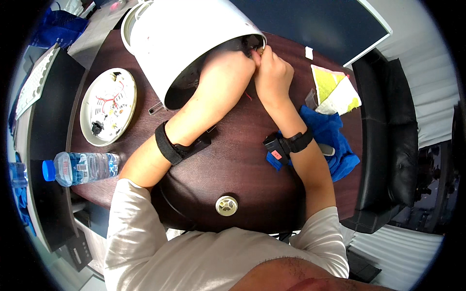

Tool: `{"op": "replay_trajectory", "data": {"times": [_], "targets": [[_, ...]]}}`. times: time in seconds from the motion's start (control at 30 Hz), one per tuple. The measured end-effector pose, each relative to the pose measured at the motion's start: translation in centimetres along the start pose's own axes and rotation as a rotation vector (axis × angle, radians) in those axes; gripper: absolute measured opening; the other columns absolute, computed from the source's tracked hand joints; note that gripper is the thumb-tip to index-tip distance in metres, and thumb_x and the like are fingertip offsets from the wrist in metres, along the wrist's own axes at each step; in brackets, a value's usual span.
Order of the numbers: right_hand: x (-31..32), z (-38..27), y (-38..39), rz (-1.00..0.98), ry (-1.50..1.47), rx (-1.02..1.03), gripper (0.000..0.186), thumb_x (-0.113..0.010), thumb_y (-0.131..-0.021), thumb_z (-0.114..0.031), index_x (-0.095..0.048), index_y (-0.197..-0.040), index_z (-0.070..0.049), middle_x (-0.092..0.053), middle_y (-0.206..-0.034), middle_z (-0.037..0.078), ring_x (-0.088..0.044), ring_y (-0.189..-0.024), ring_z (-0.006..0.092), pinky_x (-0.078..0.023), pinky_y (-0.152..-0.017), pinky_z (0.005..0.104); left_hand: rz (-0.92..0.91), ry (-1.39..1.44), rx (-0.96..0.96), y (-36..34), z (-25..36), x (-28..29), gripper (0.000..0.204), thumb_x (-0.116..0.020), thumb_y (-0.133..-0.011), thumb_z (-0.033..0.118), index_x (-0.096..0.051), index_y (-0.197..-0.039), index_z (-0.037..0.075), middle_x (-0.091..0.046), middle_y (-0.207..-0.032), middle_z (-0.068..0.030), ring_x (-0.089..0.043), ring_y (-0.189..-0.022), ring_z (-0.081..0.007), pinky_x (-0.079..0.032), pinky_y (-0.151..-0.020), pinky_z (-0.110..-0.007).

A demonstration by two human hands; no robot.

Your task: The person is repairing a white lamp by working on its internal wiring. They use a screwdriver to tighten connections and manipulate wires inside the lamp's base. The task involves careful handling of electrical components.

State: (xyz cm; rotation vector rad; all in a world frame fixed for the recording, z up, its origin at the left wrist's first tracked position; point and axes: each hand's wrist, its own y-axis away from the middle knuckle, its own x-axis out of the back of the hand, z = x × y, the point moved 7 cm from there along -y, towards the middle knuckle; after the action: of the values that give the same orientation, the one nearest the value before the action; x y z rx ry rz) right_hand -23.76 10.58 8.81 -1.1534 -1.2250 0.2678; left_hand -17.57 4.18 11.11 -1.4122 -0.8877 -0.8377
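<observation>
A large white cylindrical housing [189,29] lies on its side on the dark wooden table [242,160], its open, dark end toward me. My left hand [227,72] reaches into that opening, bent with its fingers curled and mostly hidden. Beside it, at the right edge of the rim, my right hand [273,75] is closed, its thumb and fingers pinched around something small near a brassy bit. The two hands almost touch. What either one grips is too hidden to name. A thin red wire [248,96] shows just below them.
Left of the housing, a white slotted dish [109,106] holds red wires and small parts. A water bottle [85,168] lies near my left elbow. Blue cloth [335,140] and a yellow-white cloth [337,89] lie at right. A small round part [226,206] sits near me.
</observation>
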Motion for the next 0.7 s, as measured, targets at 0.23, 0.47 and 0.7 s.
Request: {"op": "replay_trajectory", "data": {"times": [0.23,0.47,0.7], "targets": [[0.1,-0.1,-0.2,-0.044,0.030,0.042,0.011,-0.060,-0.083,-0.013,-0.056,-0.080,-0.003,-0.060,-0.067,0.011,-0.062,-0.062,0.0265,-0.049,-0.052,0.0358,0.035,-0.012,-0.016,0.2,0.0,-0.3,0.005,-0.059,-0.071,0.004,-0.064,-0.069,0.004,-0.061,-0.061,-0.0099,-0.062,-0.056,-0.0223,-0.050,-0.050,-0.033],[0.5,-0.1,0.5,-0.005,-0.030,0.005,0.009,-0.058,-0.086,-0.011,-0.057,-0.082,-0.003,-0.061,-0.067,0.011,-0.061,-0.059,0.0281,-0.048,-0.051,0.0359,0.040,-0.026,-0.016,0.2,0.0,-0.3,0.005,-0.061,-0.070,0.004,-0.063,-0.066,0.005,-0.061,-0.061,-0.0092,-0.063,-0.057,-0.0208,-0.050,-0.049,-0.031],[-2.9,3.3,3.0,-0.072,-0.706,-0.574,0.009,-0.061,-0.087,-0.009,-0.059,-0.086,-0.001,-0.056,-0.061,0.004,-0.050,-0.052,0.0094,-0.039,-0.048,0.0267,0.024,0.075,-0.001,0.2,-0.2,-0.4,0.011,-0.058,-0.071,0.004,-0.066,-0.064,0.004,-0.062,-0.063,-0.0148,-0.064,-0.060,-0.0280,-0.053,-0.057,-0.037]]}}
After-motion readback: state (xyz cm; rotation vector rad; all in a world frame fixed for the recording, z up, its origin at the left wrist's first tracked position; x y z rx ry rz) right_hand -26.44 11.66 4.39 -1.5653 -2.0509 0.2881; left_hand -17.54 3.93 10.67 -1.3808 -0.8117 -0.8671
